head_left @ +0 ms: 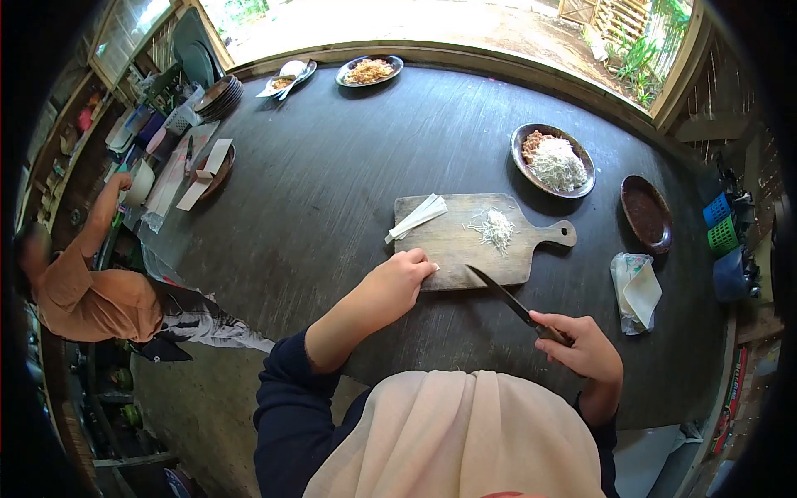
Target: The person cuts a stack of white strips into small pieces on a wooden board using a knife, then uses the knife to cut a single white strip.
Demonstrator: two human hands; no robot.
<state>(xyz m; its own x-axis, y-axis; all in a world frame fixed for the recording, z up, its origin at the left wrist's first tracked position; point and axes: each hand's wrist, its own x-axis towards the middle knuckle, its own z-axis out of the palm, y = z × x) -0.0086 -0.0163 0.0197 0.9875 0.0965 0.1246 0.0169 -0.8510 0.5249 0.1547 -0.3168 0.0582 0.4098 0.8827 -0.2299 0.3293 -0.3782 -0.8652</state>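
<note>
Head view: your right hand (583, 347) closes round the dark-bladed knife (506, 300) handle; your left hand (403, 278) pinches a small white piece (435, 266), likely light, soft, best edge-held, at the wooden board's (473, 270) near edge.

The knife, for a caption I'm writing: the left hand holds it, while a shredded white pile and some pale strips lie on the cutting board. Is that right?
One correction: the head view shows the knife in the right hand, not the left hand. The shredded white pile and pale strips do lie on the cutting board.
</note>
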